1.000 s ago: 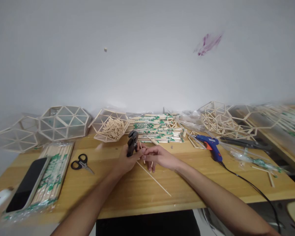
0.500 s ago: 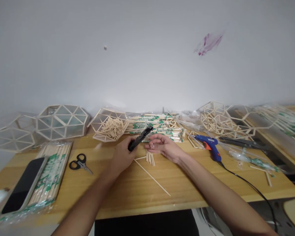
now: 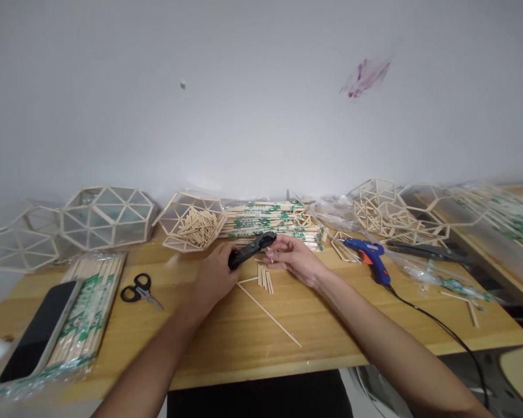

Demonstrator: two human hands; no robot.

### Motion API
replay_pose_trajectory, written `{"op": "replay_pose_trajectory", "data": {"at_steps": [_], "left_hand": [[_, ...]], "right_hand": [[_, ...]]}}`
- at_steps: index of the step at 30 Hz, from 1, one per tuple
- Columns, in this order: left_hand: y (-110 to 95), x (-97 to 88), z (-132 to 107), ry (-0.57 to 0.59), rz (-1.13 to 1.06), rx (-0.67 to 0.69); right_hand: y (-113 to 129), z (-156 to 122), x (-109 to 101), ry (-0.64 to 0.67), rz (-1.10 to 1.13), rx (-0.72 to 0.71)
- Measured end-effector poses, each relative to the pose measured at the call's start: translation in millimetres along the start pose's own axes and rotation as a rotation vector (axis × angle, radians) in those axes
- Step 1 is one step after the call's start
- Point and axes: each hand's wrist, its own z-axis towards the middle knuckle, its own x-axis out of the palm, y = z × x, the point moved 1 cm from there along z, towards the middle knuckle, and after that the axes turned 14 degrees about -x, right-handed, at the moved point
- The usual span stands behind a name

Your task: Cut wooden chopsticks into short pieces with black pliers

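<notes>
My left hand (image 3: 213, 277) is closed round the handles of black cutting pliers (image 3: 251, 249), whose head points right. My right hand (image 3: 293, 259) is curled with its fingertips pinched at the pliers' jaws; whatever it holds there is too small to make out. Just below both hands lie a few short cut wooden sticks (image 3: 265, 277) on the wooden table (image 3: 226, 342). A long thin stick (image 3: 269, 315) lies slanted toward the table's front edge.
Scissors (image 3: 139, 289), a phone (image 3: 38, 331) on packed chopsticks (image 3: 89, 310) at left. Stick-frame domes (image 3: 107, 216), a frame bowl of cut sticks (image 3: 194, 223) and chopstick packs (image 3: 270, 223) line the wall. A blue glue gun (image 3: 370, 258) with black cord lies right.
The left hand tipped the pliers from upright to lying pointing right. The right hand lifted off the table and moved up to the jaws, leaving the short cut sticks on the table.
</notes>
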Motion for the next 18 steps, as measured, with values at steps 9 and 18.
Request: {"op": "replay_pose_trajectory", "data": {"at_steps": [9,18], "left_hand": [[-0.9,-2.0,-0.7,0.02,0.106,0.003],[-2.1,-3.9,-1.4,0.004,0.138,0.056]], "right_hand": [[-1.0,0.8,-1.2,0.01,-0.039,0.0],[-5.8,2.2,-0.9,0.018,-0.058,-0.071]]}}
